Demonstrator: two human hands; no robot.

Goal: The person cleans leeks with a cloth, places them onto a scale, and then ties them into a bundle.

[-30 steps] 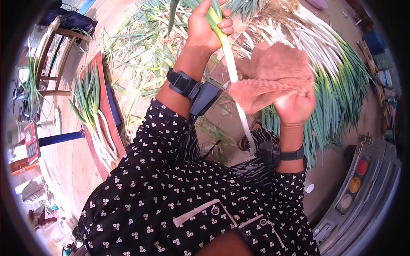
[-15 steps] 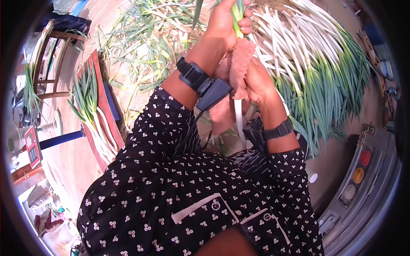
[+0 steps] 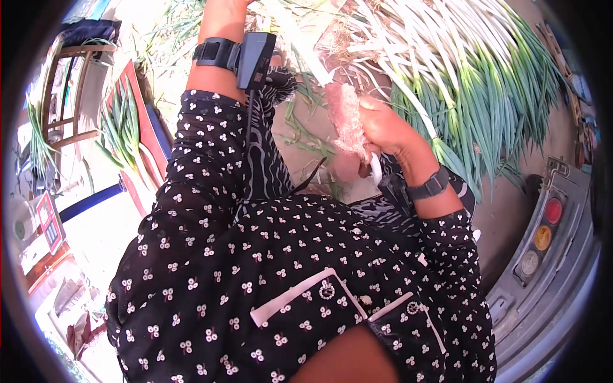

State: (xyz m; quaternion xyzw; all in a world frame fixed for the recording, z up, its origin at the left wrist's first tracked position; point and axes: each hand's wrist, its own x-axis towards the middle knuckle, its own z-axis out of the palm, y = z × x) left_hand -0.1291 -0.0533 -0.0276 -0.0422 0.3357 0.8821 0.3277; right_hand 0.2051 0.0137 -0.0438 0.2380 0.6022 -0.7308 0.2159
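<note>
One stalk [image 3: 376, 169] in close: its white end pokes out below the pink cloth [image 3: 348, 121]. Right hand [image 3: 386, 127] is closed on that cloth, wrapped around the stalk, likely for even contact plus grip. Left hand [image 3: 240, 2] is reached forward, cut by the top edge; can't tell its grip. Small bunch [image 3: 124, 121] lies on the red board [image 3: 148, 121], off to the left. Big onion pile [image 3: 479, 96] farther right, whites one way, leaves the other, probably for easy picking.
</note>
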